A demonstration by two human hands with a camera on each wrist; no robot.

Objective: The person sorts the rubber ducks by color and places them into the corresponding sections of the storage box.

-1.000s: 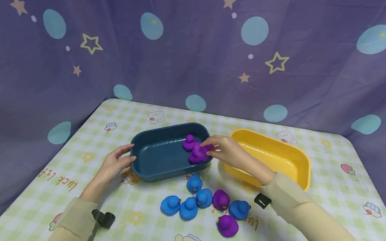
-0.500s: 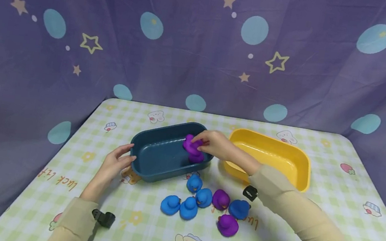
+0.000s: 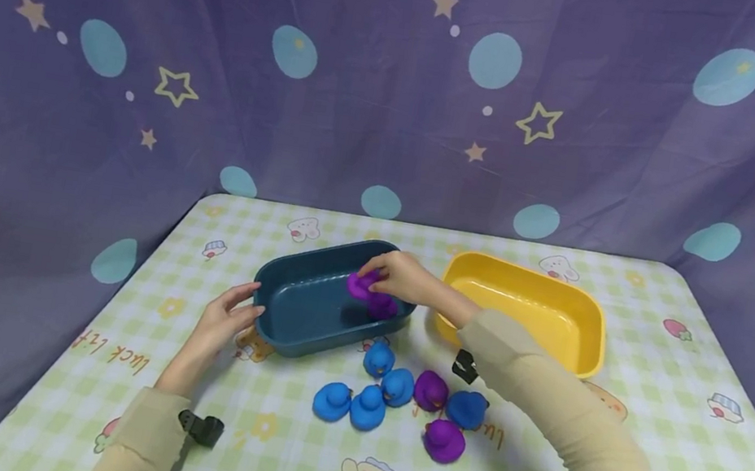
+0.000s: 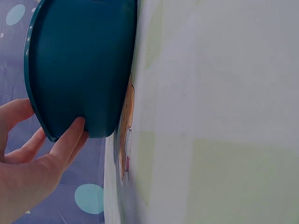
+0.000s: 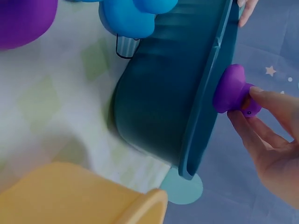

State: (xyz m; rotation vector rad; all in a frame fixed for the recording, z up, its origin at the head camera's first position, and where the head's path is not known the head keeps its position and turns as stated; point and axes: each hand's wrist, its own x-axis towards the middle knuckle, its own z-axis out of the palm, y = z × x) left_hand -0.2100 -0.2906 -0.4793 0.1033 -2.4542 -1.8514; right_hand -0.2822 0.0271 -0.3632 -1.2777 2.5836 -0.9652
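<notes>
A: Steadying the dark blue tub [image 3: 307, 308] on the checked table [image 3: 281, 467]?

B: Yes, left hand [image 3: 220, 322] lies relaxed against its end wall. Right hand [image 3: 403, 276] pinches a purple duck [image 3: 361, 284] inside the tub.

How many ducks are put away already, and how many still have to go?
One purple duck already sits in the blue tub. The right hand holds another purple duck over it, while the left hand touches the tub's end. Left on the table: two purple ducks and five blue ducks. The yellow tub looks empty.
</notes>
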